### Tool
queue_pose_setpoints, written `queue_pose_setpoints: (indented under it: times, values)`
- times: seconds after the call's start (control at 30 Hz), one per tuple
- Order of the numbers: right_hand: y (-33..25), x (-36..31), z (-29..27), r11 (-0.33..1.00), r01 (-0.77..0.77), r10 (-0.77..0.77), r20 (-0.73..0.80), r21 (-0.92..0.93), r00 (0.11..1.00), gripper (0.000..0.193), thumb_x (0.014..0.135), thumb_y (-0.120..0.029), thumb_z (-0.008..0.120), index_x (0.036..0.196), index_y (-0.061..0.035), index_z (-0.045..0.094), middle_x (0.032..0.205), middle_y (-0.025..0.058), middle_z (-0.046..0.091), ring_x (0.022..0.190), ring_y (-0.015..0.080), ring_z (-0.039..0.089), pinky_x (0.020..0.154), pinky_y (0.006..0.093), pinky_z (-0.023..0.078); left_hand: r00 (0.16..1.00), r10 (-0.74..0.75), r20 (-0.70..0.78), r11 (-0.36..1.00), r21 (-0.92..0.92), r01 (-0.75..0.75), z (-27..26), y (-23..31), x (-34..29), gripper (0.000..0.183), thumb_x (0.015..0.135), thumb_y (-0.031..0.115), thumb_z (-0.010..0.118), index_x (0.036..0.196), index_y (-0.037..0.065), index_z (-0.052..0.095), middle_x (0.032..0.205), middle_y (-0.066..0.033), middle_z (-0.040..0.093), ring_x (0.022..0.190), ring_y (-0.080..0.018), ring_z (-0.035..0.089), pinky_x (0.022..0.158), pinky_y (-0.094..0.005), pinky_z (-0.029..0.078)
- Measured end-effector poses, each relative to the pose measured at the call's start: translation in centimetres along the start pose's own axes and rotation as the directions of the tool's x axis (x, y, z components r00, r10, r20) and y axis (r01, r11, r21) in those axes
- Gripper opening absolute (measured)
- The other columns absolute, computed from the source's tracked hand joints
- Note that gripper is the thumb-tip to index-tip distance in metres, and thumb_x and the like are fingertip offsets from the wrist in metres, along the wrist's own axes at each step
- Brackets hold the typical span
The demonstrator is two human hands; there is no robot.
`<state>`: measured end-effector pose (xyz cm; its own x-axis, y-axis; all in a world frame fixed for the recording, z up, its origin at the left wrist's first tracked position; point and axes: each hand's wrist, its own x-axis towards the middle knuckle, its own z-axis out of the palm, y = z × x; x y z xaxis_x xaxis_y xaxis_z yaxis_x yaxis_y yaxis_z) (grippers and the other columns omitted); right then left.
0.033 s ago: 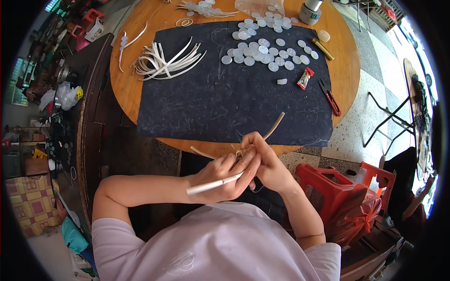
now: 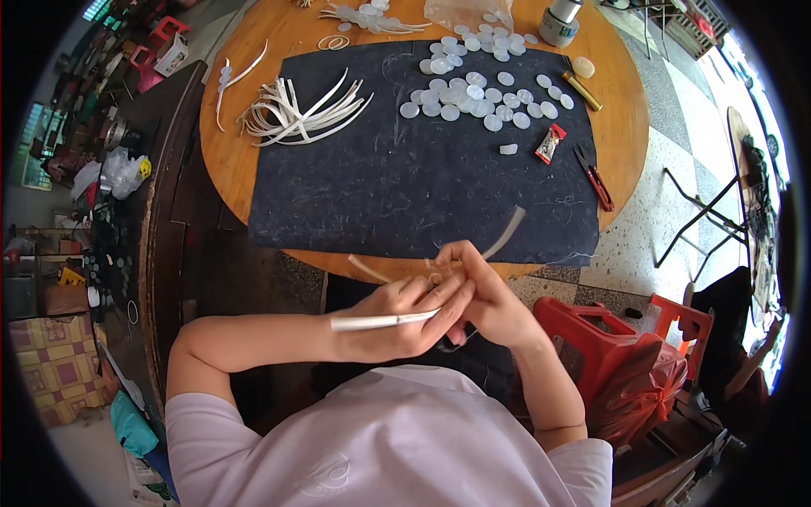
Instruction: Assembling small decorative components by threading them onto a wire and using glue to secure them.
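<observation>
Close to the table's near edge, my left hand (image 2: 399, 297) and my right hand (image 2: 497, 302) meet, fingers closed around narrow white plastic strips. One strip (image 2: 372, 323) lies across the back of my left hand toward the wrist. A second strip end (image 2: 508, 233) sticks out beyond my right hand over the dark mat. Another pale end (image 2: 369, 269) points up and left from between the hands. Whether these ends belong to one strip is hidden by my fingers. Thin thread-like lines show near my fingertips, too fine to make out.
On the dark mat (image 2: 355, 194) lie a bundle of white strips (image 2: 304, 118), several translucent discs (image 2: 481, 106), a red wrapped packet (image 2: 550, 144) and red-handled thread snips (image 2: 596, 179). A brass-coloured tube (image 2: 583, 91) rests by its right edge. Red plastic stools (image 2: 583, 338) stand at my right.
The strip across my left hand has swung to a more level angle. The far strip end has shifted slightly right and is blurred. Both hands stay together in nearly the same place.
</observation>
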<state>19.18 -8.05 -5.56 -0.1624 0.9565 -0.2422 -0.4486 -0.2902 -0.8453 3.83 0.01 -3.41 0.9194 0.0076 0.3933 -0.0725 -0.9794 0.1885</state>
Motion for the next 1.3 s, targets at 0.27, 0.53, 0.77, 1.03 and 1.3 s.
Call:
queue_pose_setpoints:
  times: [0.27, 0.53, 0.77, 1.03, 1.3]
  values:
    - [-7.2, -6.6, 1.4, 0.536, -0.007, -0.661, -0.425, -0.844, 0.618, 0.028, 0.082, 0.006, 0.049, 0.11, 0.0016, 0.049, 0.09, 0.0126, 0.061, 0.061, 0.0166, 0.059, 0.057, 0.0248, 0.047, 0.936, 0.268, 0.227, 0.95, 0.1, -0.296, -6.6, -1.9, -0.9, 0.036, 0.071, 0.006, 0.058, 0.106, -0.001, 0.061, 0.11, -0.0188, 0.058, 0.07, -0.0238, 0.057, 0.059, -0.029, 0.051]
    - [-8.4, -2.0, 3.0, 0.745, 0.37, -0.359, 0.135, -0.555, 0.924, 0.006, 0.076, 0.006, 0.062, 0.079, 0.0015, 0.066, 0.08, 0.0071, 0.06, 0.07, 0.0125, 0.054, 0.063, 0.0231, 0.041, 0.852, 0.422, 0.309, 0.815, 0.283, -0.506, -11.3, 1.3, 0.3, 0.037, 0.08, 0.018, 0.054, 0.115, 0.005, 0.058, 0.12, -0.011, 0.054, 0.067, -0.0262, 0.058, 0.063, -0.033, 0.051]
    - [-7.2, -2.3, 5.4, 0.796, 0.533, -0.461, 0.283, -0.286, 0.841, 0.004, 0.076, 0.005, 0.064, 0.078, 0.0019, 0.064, 0.075, 0.0061, 0.059, 0.07, 0.0128, 0.056, 0.06, 0.0244, 0.043, 0.817, 0.531, 0.226, 0.772, 0.268, -0.576, -12.7, 2.7, 1.4, 0.051, 0.082, 0.03, 0.056, 0.127, 0.008, 0.048, 0.122, -0.0066, 0.054, 0.065, -0.0274, 0.058, 0.063, -0.0321, 0.052]
    - [-5.9, -3.7, 7.7, 0.691, 0.723, -0.723, -0.026, 0.004, 0.69, 0.004, 0.081, 0.002, 0.06, 0.079, 0.0023, 0.057, 0.079, 0.0043, 0.053, 0.064, 0.0107, 0.049, 0.058, 0.0226, 0.04, 0.94, 0.251, -0.231, 0.957, -0.088, -0.277, -11.2, 4.7, 2.1, 0.068, 0.085, 0.052, 0.051, 0.131, 0.003, 0.041, 0.116, -0.0177, 0.055, 0.068, -0.0284, 0.059, 0.06, -0.0319, 0.051]
    - [-9.3, -3.2, 5.8, 0.452, 0.867, -0.705, -0.511, 0.211, 0.492, 0.012, 0.092, -0.012, 0.05, 0.086, -0.0026, 0.052, 0.084, 0.0054, 0.053, 0.061, 0.0106, 0.049, 0.058, 0.0251, 0.042, 0.934, -0.07, -0.35, 0.846, -0.517, -0.13, -10.2, 4.7, -0.1, 0.062, 0.089, 0.028, 0.053, 0.141, 0.009, 0.026, 0.105, -0.0304, 0.057, 0.082, -0.0306, 0.063, 0.073, -0.0351, 0.052]
